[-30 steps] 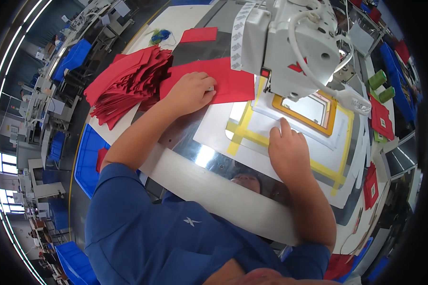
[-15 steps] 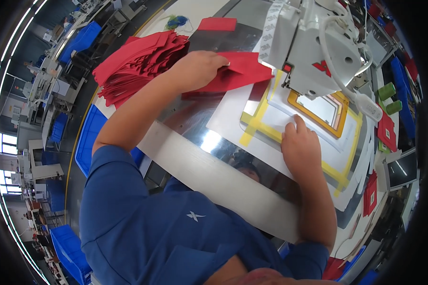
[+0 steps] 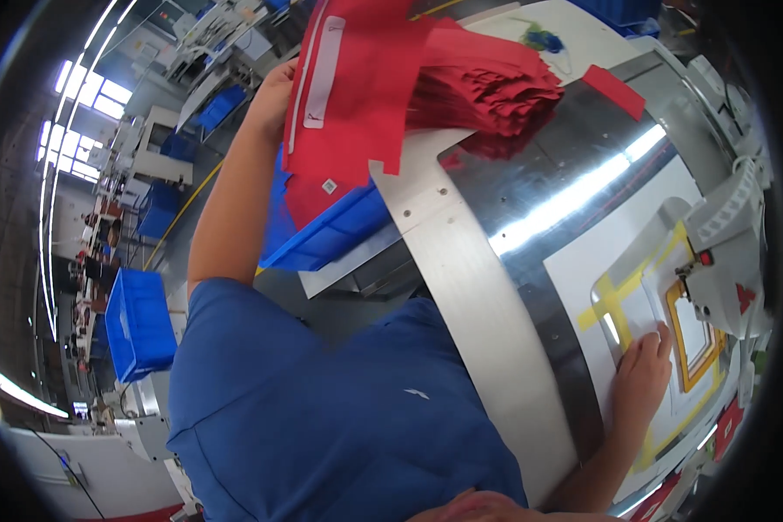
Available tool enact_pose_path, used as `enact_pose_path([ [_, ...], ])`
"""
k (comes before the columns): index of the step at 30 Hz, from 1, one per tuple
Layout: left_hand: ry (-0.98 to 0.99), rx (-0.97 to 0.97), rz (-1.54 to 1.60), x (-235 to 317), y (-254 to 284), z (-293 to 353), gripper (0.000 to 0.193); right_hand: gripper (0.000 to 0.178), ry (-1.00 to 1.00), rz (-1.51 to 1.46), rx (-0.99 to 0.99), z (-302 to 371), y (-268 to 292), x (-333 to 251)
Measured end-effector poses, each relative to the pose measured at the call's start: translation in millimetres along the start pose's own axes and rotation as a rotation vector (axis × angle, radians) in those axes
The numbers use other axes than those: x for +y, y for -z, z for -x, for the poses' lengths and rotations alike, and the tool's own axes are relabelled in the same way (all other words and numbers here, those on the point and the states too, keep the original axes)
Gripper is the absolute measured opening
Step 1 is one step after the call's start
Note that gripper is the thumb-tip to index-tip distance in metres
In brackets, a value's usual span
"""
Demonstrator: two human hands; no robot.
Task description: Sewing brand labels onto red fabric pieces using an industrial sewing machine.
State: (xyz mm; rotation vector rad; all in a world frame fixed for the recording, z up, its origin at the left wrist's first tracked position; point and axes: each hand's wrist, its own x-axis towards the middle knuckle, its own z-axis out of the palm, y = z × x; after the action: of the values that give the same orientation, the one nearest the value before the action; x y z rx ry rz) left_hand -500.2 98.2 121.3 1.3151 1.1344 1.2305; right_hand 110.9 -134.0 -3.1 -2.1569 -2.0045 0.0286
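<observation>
My left hand [image 3: 280,90] grips the edge of a red fabric piece [image 3: 370,83] with a pale strip along it; some fingers are hidden behind the cloth. The piece hangs over a blue bin [image 3: 344,228], where more red fabric [image 3: 317,196] with a small white label shows. My right hand [image 3: 644,374] lies on a white sheet held with yellow tape [image 3: 618,296], fingers stretched and slightly bent, holding nothing. Beside its fingertips is a yellow rectangular frame [image 3: 677,335], under the head of a white sewing machine [image 3: 726,291].
A thick stack of red fabric pieces [image 3: 496,83] lies on the table behind the held piece. Further right lies a small folded red piece [image 3: 614,92], near a tangle of blue and green thread [image 3: 542,39]. The metal table edge [image 3: 487,348] curves along my body.
My left hand has moved left from the machine area to above the blue bin, with red fabric in it. The view has turned left. My right hand stays by the yellow frame.
</observation>
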Motion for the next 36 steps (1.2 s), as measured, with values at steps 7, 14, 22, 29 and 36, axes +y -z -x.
enact_pose_path([
  [7,0.358,0.521,-0.664,-53,159,65,0.028,0.013,-0.021,0.006,-0.013,-4,-9,0],
  [14,0.628,0.59,-1.106,-172,194,62,0.026,0.013,-0.002,0.018,-0.015,-11,-1,-3],
  [22,-0.183,0.477,-0.94,-106,-30,-40,0.032,0.015,-0.102,-0.041,-0.062,14,24,-4],
  [29,-0.598,-0.458,-0.709,-43,-277,1,0.021,0.018,-0.101,-0.314,-0.076,17,54,27],
  [36,-0.939,-1.305,-0.607,-77,-461,54,0.034,0.024,-0.655,-0.225,0.274,77,57,138],
])
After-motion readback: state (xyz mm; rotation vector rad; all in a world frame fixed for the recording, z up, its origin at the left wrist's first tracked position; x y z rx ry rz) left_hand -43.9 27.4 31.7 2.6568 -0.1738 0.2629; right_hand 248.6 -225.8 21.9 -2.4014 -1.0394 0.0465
